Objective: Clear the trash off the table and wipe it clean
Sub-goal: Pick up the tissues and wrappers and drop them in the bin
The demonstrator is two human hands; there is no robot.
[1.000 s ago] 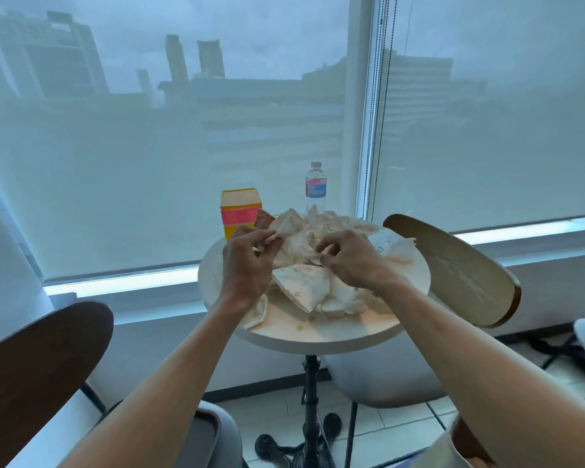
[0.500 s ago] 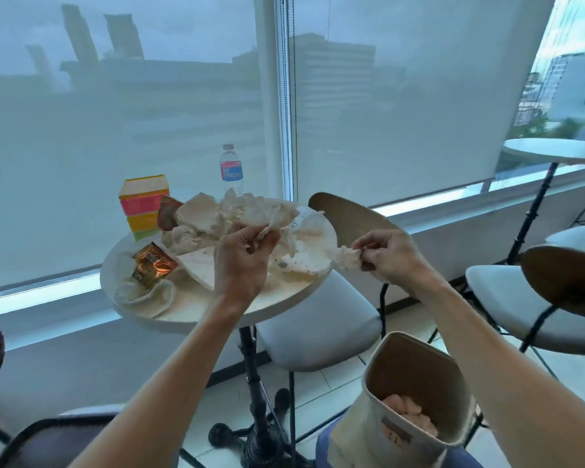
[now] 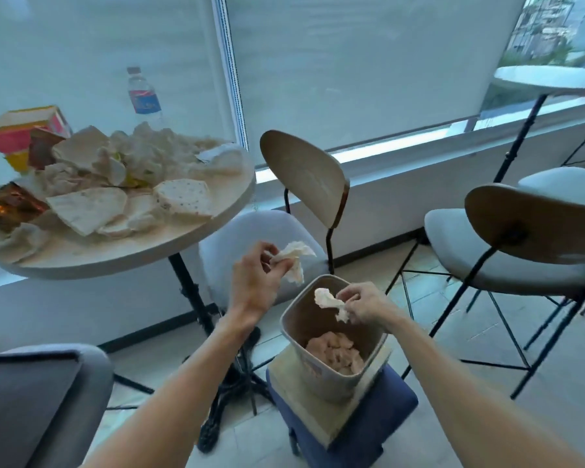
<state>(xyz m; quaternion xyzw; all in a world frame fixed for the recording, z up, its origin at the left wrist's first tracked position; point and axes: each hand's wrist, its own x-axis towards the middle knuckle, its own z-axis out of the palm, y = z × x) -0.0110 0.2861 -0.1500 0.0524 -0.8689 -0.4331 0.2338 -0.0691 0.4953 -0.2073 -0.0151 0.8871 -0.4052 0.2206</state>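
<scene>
A round pale table (image 3: 217, 211) at the upper left carries a heap of crumpled white napkins and paper wrappers (image 3: 115, 184). A beige trash bin (image 3: 294, 332) stands on a blue stool below the table's right side, with crumpled paper in its bottom. My right hand (image 3: 365, 305) pinches a crumpled white napkin (image 3: 328, 300) directly over the bin's opening. My left hand (image 3: 257, 278) grips a second crumpled napkin (image 3: 294, 258), just above and to the left of the bin's rim.
On the table stand a water bottle (image 3: 142, 96), a yellow and pink box (image 3: 21, 133) and a shiny orange snack wrapper (image 3: 7, 206). A wooden-backed chair (image 3: 304, 173) stands behind the bin. More chairs (image 3: 534, 224) and a second table (image 3: 551, 77) are on the right.
Both hands lifted from the pile on the table, each with a napkin, and swung down to the right over the trash bin. My view turned right and down.
</scene>
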